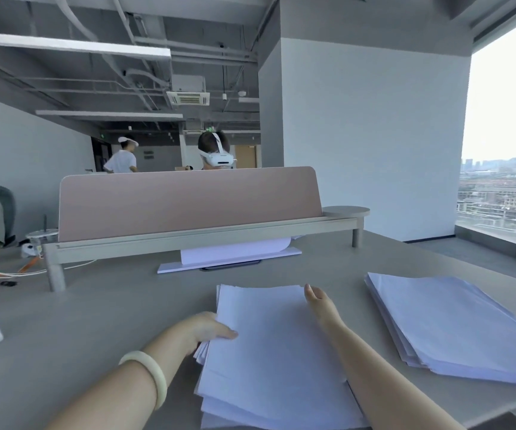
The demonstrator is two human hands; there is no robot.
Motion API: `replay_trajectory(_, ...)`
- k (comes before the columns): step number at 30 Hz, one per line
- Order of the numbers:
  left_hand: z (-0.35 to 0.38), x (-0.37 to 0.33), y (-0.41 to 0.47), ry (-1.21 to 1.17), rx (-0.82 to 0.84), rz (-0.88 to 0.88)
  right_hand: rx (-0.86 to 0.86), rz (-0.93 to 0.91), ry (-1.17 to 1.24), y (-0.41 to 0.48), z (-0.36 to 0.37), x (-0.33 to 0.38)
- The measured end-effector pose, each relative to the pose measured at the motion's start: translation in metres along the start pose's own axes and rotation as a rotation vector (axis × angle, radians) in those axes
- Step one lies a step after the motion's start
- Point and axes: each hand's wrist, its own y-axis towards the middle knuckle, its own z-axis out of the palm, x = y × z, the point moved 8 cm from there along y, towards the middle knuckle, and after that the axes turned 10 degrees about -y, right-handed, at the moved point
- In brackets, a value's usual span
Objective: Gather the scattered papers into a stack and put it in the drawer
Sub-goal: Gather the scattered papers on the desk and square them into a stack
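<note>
Papers point(275, 352) lie in a loose stack between the two hands, with sheets fanned out of line at the near left corner. Left hand point(200, 330) pinches the stack's left edge, thumb on top and fingers tucked beneath. Right hand point(317, 297) lies along the far right edge; I cannot tell whether its fingers are straight or curled.

To square the pile well, I judge that both hands should press inward together, then tap the near edge so the stray sheets slide home before any lift.

Beyond the right hand and well apart from it, a second stack point(455, 324) sits with its near corner close to the edge of the table point(95, 321), so a sideways sweep could nudge it off. Ahead of both hands, more sheets point(235, 252) rest under the raised shelf point(188, 240). Left of the left hand the tabletop gives room to shift. No drawer is in view.
</note>
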Motion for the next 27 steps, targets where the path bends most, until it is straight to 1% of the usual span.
replay_trajectory(1, 0.002, -0.007, -0.003, 0.011, -0.001, 0.061, 0.001, -0.005, 0.022, 0.001, -0.001, 0.0)
replay_trajectory(3, 0.003, -0.017, -0.008, -0.047, -0.01, 0.185, -0.019, -0.018, 0.085, 0.002, -0.009, -0.002)
replay_trajectory(5, -0.009, -0.023, -0.015, -0.151, -0.095, 0.305, -0.034, -0.019, 0.162, -0.002, -0.018, -0.003)
replay_trajectory(6, -0.019, -0.025, -0.018, -0.23, -0.16, 0.363, 0.008, 0.015, 0.196, -0.003, -0.018, -0.005)
replay_trajectory(7, -0.029, -0.028, -0.023, -0.304, -0.211, 0.423, 0.109, 0.02, 0.215, -0.005, -0.012, -0.002)
replay_trajectory(8, -0.037, -0.032, -0.029, -0.353, -0.246, 0.48, 0.245, 0.009, 0.233, -0.011, -0.002, 0.006)
replay_trajectory(9, -0.041, -0.041, -0.036, -0.388, -0.259, 0.53, 0.334, -0.045, 0.256, -0.017, 0.003, 0.022)
replay_trajectory(10, -0.045, -0.053, -0.044, -0.399, -0.27, 0.591, 0.369, -0.115, 0.287, -0.021, 0.003, 0.044)
replay_trajectory(13, -0.061, -0.102, -0.074, -0.378, -0.35, 0.753, 0.197, -0.306, 0.336, -0.028, -0.023, 0.117)
replay_trajectory(14, -0.067, -0.114, -0.08, -0.354, -0.372, 0.787, 0.176, -0.368, 0.372, -0.03, -0.03, 0.137)
replay_trajectory(16, -0.076, -0.13, -0.089, -0.299, -0.407, 0.821, 0.184, -0.471, 0.385, -0.042, -0.037, 0.164)
replay_trajectory(20, -0.08, -0.129, -0.094, -0.299, -0.393, 0.825, 0.145, -0.565, 0.344, -0.054, -0.041, 0.173)
replay_trajectory(22, -0.082, -0.12, -0.09, -0.329, -0.399, 0.786, 0.12, -0.556, 0.347, -0.054, -0.04, 0.171)
replay_trajectory(25, -0.081, -0.107, -0.081, -0.311, -0.397, 0.732, 0.125, -0.502, 0.404, -0.055, -0.036, 0.165)
replay_trajectory(27, -0.076, -0.095, -0.076, -0.34, -0.386, 0.697, 0.132, -0.47, 0.431, -0.06, -0.03, 0.154)
